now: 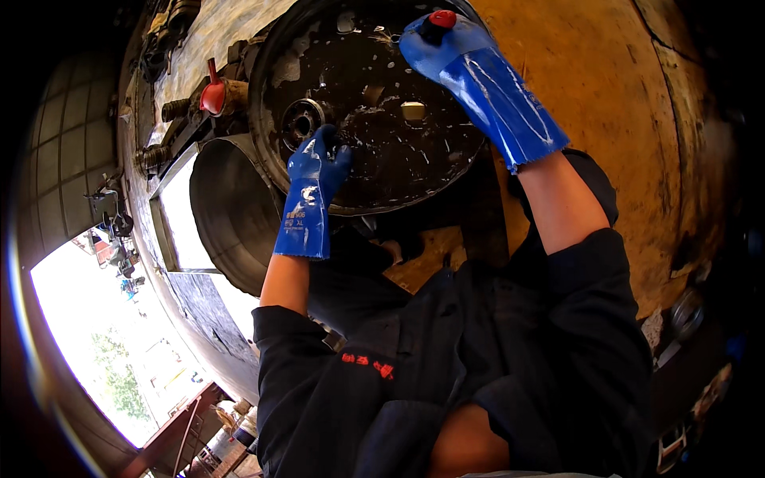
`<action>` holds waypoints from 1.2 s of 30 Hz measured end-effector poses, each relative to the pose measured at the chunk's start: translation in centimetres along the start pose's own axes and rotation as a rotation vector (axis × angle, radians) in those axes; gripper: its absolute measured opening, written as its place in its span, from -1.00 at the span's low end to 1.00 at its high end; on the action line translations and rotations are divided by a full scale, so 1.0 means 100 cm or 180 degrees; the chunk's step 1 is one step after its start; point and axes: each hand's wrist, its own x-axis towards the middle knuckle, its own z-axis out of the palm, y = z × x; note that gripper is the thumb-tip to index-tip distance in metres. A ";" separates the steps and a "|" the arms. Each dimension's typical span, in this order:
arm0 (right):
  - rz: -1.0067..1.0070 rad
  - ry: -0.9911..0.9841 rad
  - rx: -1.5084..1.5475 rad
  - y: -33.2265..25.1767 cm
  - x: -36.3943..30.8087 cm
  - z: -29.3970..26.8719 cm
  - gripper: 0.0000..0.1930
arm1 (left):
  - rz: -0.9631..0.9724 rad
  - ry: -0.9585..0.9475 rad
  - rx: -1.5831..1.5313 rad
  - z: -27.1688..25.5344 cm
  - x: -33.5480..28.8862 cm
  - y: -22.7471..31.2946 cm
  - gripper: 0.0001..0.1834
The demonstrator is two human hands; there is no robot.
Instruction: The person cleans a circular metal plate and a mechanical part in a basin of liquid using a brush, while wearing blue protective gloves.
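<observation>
A wide round pan [256, 119] of dark liquid lies before me, with pale foam and small bits floating in it. My left hand [315, 166], in a long blue rubber glove, is closed at the edge of a round dark metal part with a central hole [304, 124]. That part sits at the pan's left side, and some of my fingers are hidden. Over the far right rim, my right hand [456, 54], gloved alike, grips a tool with a black, red-ended handle [441, 19]. Thin bristle-like strands show beside that glove; the tool's working end is mostly hidden.
A large open metal drum [231, 211] stands against the pan's left side. Beyond it are a red funnel-like scoop [213, 94] and several greasy machine parts [151, 159]. A pale block [413, 111] lies in the pan. Stained tan floor [606, 151] stretches to the right.
</observation>
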 end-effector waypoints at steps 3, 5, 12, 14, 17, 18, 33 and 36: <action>-0.0060 -0.0170 -0.0043 -0.001 -0.002 -0.006 -0.72 | 0.0755 -0.0645 0.0367 0.021 -0.002 0.018 -0.37; -0.0111 -0.0217 -0.0080 -0.012 -0.008 -0.016 -0.62 | 0.1328 -0.0994 0.0660 0.044 0.003 0.035 -0.44; 0.0253 -0.0277 -0.0191 -0.013 -0.014 -0.023 -0.64 | 0.1689 -0.2453 0.2525 0.089 0.040 0.066 -0.56; 0.0268 -0.0212 -0.0129 -0.010 -0.013 -0.016 -0.64 | 0.1548 -0.2563 0.2634 0.099 0.048 0.043 -0.60; 0.0226 -0.0027 -0.0124 -0.002 -0.013 -0.015 -0.63 | 0.1654 -0.1680 0.1332 0.108 0.047 0.019 -0.62; 0.0353 -0.0271 -0.0021 -0.009 -0.015 -0.023 -0.63 | 0.1633 -0.1701 0.1336 0.116 0.044 0.005 -0.62; 0.0692 -0.0647 0.0237 -0.025 -0.025 -0.033 -0.63 | 0.1015 -0.2444 0.3044 0.137 0.078 0.004 -0.73; -0.0804 0.0878 0.1055 0.016 -0.019 0.010 -0.83 | 0.1057 -0.1983 0.2575 0.127 0.072 0.023 -0.73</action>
